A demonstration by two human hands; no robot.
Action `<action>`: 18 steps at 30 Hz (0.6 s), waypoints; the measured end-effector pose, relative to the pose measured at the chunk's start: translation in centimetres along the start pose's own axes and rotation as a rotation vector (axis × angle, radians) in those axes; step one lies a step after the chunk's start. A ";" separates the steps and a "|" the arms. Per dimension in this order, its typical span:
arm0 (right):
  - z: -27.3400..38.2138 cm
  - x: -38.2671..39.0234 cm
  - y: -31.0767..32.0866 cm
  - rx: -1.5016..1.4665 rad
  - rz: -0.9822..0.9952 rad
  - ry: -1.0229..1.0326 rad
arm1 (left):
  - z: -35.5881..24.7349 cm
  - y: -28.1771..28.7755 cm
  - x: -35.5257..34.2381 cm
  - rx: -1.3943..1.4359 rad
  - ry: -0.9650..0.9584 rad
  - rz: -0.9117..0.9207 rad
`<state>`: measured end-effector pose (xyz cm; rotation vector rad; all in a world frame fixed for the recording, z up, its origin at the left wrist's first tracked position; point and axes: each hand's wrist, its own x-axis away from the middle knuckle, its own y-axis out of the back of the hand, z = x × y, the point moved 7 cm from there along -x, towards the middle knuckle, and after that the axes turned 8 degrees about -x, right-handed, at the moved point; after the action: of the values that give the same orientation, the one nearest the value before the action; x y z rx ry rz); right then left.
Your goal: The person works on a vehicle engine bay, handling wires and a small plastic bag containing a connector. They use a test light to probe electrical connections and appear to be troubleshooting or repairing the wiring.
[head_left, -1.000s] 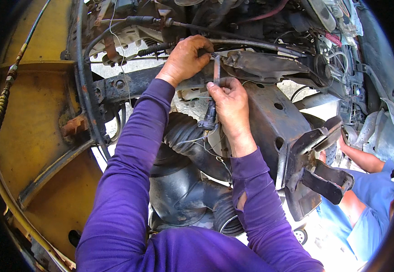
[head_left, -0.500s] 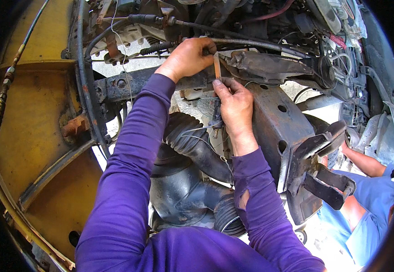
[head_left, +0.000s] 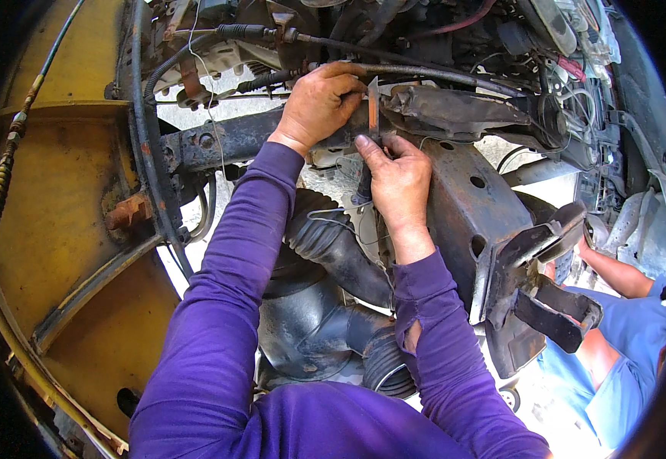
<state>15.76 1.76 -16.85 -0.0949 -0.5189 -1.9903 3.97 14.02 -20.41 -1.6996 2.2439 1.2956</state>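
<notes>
A narrow flat strip (head_left: pixel 373 105), orange-brown with a greyish edge, stands nearly upright between my hands. The thumb and fingers of my right hand (head_left: pixel 403 183) are pinched at its lower end. My left hand (head_left: pixel 319 103) is closed just left of the strip, fingers curled; whatever is inside them is hidden. Both hands are over a dark metal crossbar (head_left: pixel 253 134), near a black bracket-like part (head_left: pixel 459 111). Below them, a thin grey wire (head_left: pixel 329 212) loops over a ribbed black hose (head_left: pixel 333 245).
A yellow metal panel (head_left: pixel 57 183) fills the left side. Right of my hands are a rusty box beam (head_left: pixel 475 191) and a black bracket (head_left: pixel 555 310). A black canister (head_left: pixel 298 329) lies between my forearms. Another person in blue (head_left: pixel 616 359) is at the lower right.
My left hand has shifted slightly down and its fingers have turned. The strip has moved a little right and stands straighter. My right hand has hardly moved.
</notes>
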 end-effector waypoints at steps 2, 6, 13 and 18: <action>-0.6 -0.2 -0.1 0.033 0.011 0.025 | -0.6 0.0 0.1 -0.046 -0.042 -0.047; -1.5 -0.7 0.0 0.061 0.003 0.113 | 0.0 -0.8 0.0 -0.008 0.007 0.104; -3.6 -1.0 -0.7 -0.280 0.063 -0.094 | 1.6 -1.4 -1.5 0.139 0.245 0.468; -4.4 -0.9 -1.5 -0.479 0.113 -0.261 | 2.8 -2.4 -1.1 0.304 0.354 0.551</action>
<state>15.57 1.34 -21.62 -0.6722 -0.1836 -1.9641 5.14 16.50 -23.04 -1.3341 3.0716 0.6691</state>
